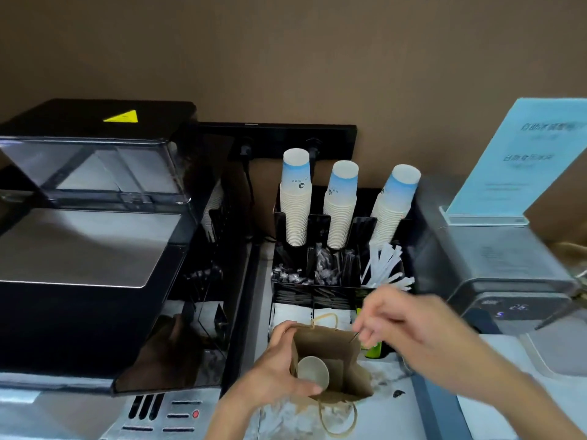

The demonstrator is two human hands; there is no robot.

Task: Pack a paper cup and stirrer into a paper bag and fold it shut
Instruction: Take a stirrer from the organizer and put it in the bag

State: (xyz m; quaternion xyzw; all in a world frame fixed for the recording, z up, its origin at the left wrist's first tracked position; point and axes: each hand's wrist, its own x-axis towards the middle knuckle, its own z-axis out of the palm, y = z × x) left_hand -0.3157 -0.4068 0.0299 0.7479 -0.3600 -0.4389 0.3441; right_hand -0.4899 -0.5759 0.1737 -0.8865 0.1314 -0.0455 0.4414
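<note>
A brown bag is held open on the counter, in front of the black organizer. Its left side is gripped by the left hand, which comes up from the lower edge with the wrist bent; the thumb is laid along the near rim and the fingers are curled round the far left corner. A cup is seen inside the bag, lying tilted against the left wall with its mouth toward the camera. The right arm is stretched in from the lower right, and the right hand is held above the bag's right rim. Its fingers are pinched narrowly on a thin dark stirrer, whose lower tip is pointed down into the bag's mouth. The hand is blurred, so the grip cannot be read finely. Three stacks of cups are stood upside down in the organizer behind, with white wrapped sticks at its right.
</note>
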